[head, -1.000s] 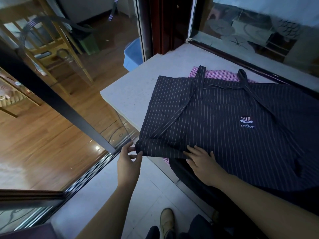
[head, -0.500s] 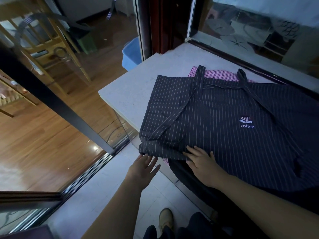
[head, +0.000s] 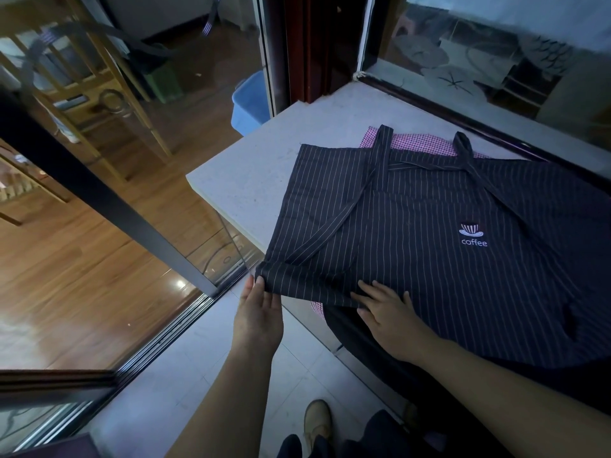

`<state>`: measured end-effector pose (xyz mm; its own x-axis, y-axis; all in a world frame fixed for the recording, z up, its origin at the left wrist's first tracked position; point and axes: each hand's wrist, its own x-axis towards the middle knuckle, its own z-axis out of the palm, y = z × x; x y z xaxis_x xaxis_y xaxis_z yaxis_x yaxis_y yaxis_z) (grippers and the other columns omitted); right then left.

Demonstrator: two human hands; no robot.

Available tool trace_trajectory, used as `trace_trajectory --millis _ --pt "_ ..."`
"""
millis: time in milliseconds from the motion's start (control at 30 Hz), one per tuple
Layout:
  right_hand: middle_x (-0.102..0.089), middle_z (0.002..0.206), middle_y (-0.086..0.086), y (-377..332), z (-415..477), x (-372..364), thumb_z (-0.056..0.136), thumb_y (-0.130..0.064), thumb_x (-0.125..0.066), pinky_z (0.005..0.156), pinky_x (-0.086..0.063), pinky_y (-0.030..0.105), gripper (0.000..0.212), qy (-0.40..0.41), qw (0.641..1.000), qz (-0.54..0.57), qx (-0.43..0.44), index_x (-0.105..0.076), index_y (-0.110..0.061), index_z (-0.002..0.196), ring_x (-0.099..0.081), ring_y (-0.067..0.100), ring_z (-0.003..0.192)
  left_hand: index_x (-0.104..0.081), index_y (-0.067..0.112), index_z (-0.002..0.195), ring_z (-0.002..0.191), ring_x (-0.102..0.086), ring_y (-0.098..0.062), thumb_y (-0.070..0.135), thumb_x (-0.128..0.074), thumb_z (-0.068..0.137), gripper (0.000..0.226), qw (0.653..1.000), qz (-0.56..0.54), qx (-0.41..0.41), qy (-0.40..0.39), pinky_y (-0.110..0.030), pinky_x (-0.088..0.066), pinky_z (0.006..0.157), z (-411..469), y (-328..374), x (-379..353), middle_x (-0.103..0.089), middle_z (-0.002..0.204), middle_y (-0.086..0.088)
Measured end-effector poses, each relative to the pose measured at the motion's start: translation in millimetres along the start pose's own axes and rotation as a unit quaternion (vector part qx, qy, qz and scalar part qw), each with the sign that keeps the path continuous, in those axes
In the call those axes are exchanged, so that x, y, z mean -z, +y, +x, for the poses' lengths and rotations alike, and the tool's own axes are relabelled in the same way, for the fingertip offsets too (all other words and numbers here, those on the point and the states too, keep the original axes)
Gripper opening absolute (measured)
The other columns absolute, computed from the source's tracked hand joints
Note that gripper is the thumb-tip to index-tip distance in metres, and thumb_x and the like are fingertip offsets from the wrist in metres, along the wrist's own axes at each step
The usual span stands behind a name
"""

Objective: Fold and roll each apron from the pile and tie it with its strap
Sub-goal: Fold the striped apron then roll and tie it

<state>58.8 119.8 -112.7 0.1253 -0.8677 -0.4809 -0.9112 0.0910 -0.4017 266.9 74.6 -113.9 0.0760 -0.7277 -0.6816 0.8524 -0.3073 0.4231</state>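
**Starting the roll at the near edge: keep it straight and snug**

The dark striped apron (head: 429,226) lies spread over the right part of the pale counter (head: 251,180). Its near hem hangs just past the counter's near edge, and a pink checked cloth (head: 420,142), likely the next apron in the pile, peeks out at the far and near edges beneath it. A first narrow turn of fabric (head: 297,279) shows along the near left corner.

The left hand (head: 259,312) stands at that corner with its fingers straight and close together, the tips touching the end of the turn. Whether the thumb hooks under the cloth cannot be told. The right hand (head: 386,309) lies flat on the hem further right, fingers spread wide, pressing the fabric down and gripping nothing.

The step in hand looks like beginning the roll from the near hem toward the far edge. To do it well:

- Both hands should turn the hem together, so that the roll runs parallel to the counter's near edge and does not cone.
- The stripes serve as a guide for squareness.
- One long strap (head: 347,213) crosses diagonally to the near left corner. It should stay free, not rolled in, since it must tie the bundle.
- Only the striped layer should be pinched, or the pink cloth will be dragged along.
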Motion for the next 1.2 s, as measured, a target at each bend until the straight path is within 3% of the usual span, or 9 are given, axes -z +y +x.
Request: trace_trajectory --millis 133,233,333,433,600,733,967,1100,1200 --pt "-0.009 0.158 -0.014 -0.1 0.5 0.5 0.104 -0.035 -0.023 0.115 0.002 0.057 0.045 -0.001 1.000 0.003 -0.002 -0.030 -0.027 0.147 0.003 0.008 0.145 -0.052 -0.005 0.129 0.081 -0.063 0.004 0.013 -0.049 0.099 0.035 0.994 0.082 -0.062 0.036 -0.023 -0.040 0.100 -2.6 -1.6 1.9 -0.063 0.097 0.002" --pt "-0.009 0.158 -0.014 -0.1 0.8 1.5 0.104 -0.035 -0.023 0.116 0.003 0.057 0.045 -0.005 1.000 0.007 -0.004 -0.029 -0.027 0.147 0.003 0.008 0.145 -0.069 0.005 0.102 0.090 -0.069 -0.012 0.013 -0.061 0.092 0.015 0.944 0.251 -0.181 0.109 -0.027 -0.056 0.086 -9.4 4.1 -3.5 -0.071 0.102 -0.008" --pt "-0.010 0.158 -0.015 -0.5 0.7 2.1 0.104 -0.035 -0.023 0.116 0.003 0.056 0.044 -0.002 1.000 0.015 -0.005 -0.030 -0.027 0.147 0.002 0.007 0.145 -0.066 0.013 0.087 0.085 -0.069 -0.012 0.017 -0.064 0.091 0.007 0.887 0.370 -0.252 0.110 -0.015 -0.050 0.067 -12.3 9.8 -11.2 -0.072 0.092 -0.004" --pt "-0.011 0.157 -0.015 -0.6 0.1 2.7 0.104 -0.034 -0.023 0.116 0.003 0.055 0.044 -0.001 1.000 0.022 -0.005 -0.031 -0.027 0.146 0.002 0.007 0.145 -0.063 0.022 0.080 0.083 -0.066 -0.011 0.018 -0.063 0.092 0.012 0.844 0.431 -0.309 0.082 -0.013 -0.047 0.065 -15.8 16.4 -21.7 -0.069 0.085 0.003" --pt "-0.012 0.158 -0.013 -1.1 -0.9 4.7 0.104 -0.034 -0.022 0.117 0.002 0.055 0.044 -0.002 1.000 0.023 -0.003 -0.030 -0.028 0.147 0.000 0.008 0.145 -0.055 0.014 0.081 0.053 -0.054 0.004 0.011 -0.067 0.087 0.014 0.849 0.412 -0.331 0.028 -0.009 -0.044 0.052 -18.5 28.6 -44.0 -0.059 0.071 0.005" --pt "-0.013 0.157 -0.013 -2.3 -1.1 5.8 0.104 -0.034 -0.022 0.117 0.003 0.052 0.043 -0.003 1.000 0.030 -0.007 -0.030 -0.029 0.146 -0.001 0.007 0.145 -0.055 0.019 0.081 0.056 -0.053 0.004 0.008 -0.064 0.089 0.016 0.831 0.448 -0.327 -0.048 -0.010 -0.045 0.054 -13.1 36.4 -54.0 -0.059 0.072 0.006" --pt "-0.010 0.158 -0.014 -1.1 0.2 5.7 0.104 -0.034 -0.021 0.117 0.006 0.051 0.044 -0.007 1.000 0.021 -0.005 -0.029 -0.031 0.146 0.002 0.006 0.145 -0.055 0.026 0.105 0.068 -0.062 -0.005 0.013 -0.064 0.090 0.021 0.745 0.579 -0.311 -0.116 -0.018 -0.052 0.062 1.6 54.9 -60.7 -0.064 0.084 0.006" --pt "-0.005 0.158 -0.014 -1.1 1.3 1.2 0.103 -0.037 -0.022 0.116 0.007 0.054 0.045 -0.010 1.000 0.016 -0.012 -0.028 -0.030 0.147 0.005 0.007 0.145 -0.060 0.019 0.112 0.073 -0.060 -0.007 0.015 -0.055 0.096 0.017 0.696 0.631 -0.340 -0.041 -0.011 -0.044 0.054 5.2 61.6 -45.4 -0.059 0.085 0.010" --pt "0.003 0.159 -0.013 -2.9 -1.1 -1.9 0.098 -0.053 -0.022 0.115 0.010 0.056 0.055 -0.028 1.000 -0.004 -0.002 -0.021 -0.032 0.149 0.010 0.009 0.145 -0.063 0.017 0.113 0.077 -0.058 -0.015 0.015 -0.049 0.098 0.021 0.653 0.644 -0.396 0.041 -0.026 -0.046 0.065 8.6 57.3 -36.7 -0.063 0.100 0.002"
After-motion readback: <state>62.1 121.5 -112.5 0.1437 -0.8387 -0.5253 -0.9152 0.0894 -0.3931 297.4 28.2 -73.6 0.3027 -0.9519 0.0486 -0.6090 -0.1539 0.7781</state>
